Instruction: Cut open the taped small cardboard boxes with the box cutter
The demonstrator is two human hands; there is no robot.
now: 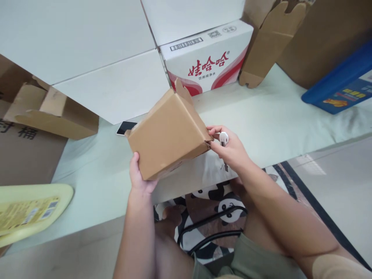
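You are holding a small brown box (168, 135) up above the table (276, 116), right in the middle of what you see. Your left hand (139, 176) is under it at about 7 o'clock, with its fingers clamped on the bottom corner. Your right hand (229, 149) is at 3 o'clock from the box. Its fingers (213, 136) are pinched together on the box's right corner, where a flap edge shows. That same hand also holds a little white tool (223, 138); you cannot tell for sure what it is.

The box is tilted. Its long side runs from 7 o'clock up to 1 o'clock, and one small flap (181, 88) sticks up at the top. Both hands touch the box, but the right hand is the one at the loose corner.

Around you: a white carton with red letters (207, 58) stands at 12 o'clock, just behind the box. A flat black phone (125, 127) lies on the table at 10 o'clock, partly hidden by the box. An open brown box (55, 116) sits far off at 9 o'clock. A blue box (340, 85) is at 2 o'clock, well apart. A yellow tray (31, 213) is at 8 o'clock. Nothing stands between your hands and the box.
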